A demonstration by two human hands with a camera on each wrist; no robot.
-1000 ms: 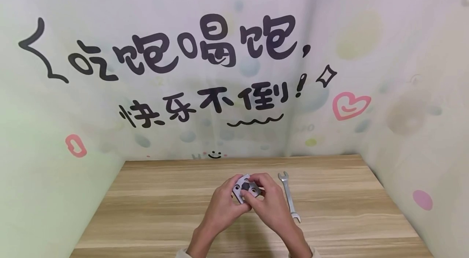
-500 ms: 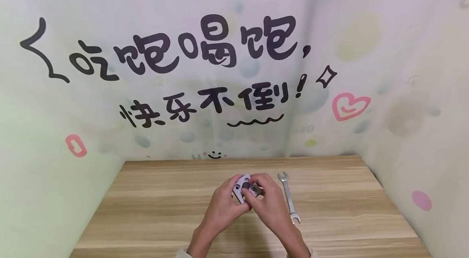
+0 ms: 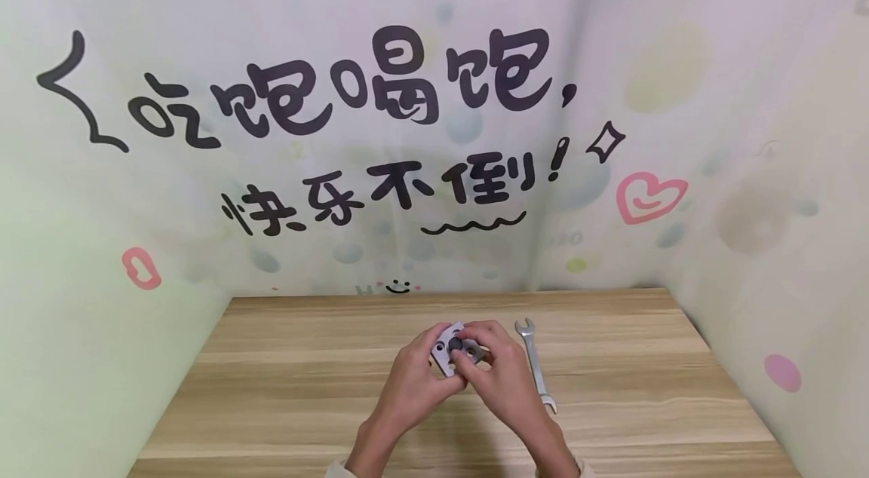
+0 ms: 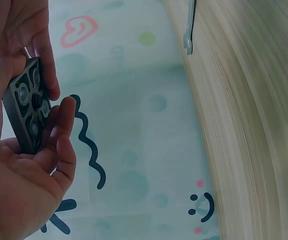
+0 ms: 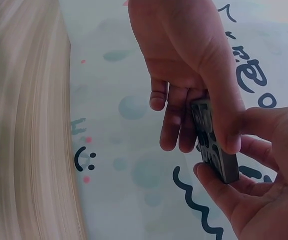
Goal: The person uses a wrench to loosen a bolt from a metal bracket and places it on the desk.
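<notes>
Square grey metal plate: between your grips; steady it.
Left grip: curled round its edge.
Right grip: nearly closed, pinching the dark rounded centre knob; pinch squarely.

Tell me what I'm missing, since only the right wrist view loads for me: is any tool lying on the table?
Observer: Yes. The head view shows a double-ended wrench on the table, just to the right of the right hand.
Operator: I see the underside of the plate. What's on its upper face?
Observer: In the head view, a dark knob stands near the middle of that face, between the right hand's thumb and a finger.
</notes>
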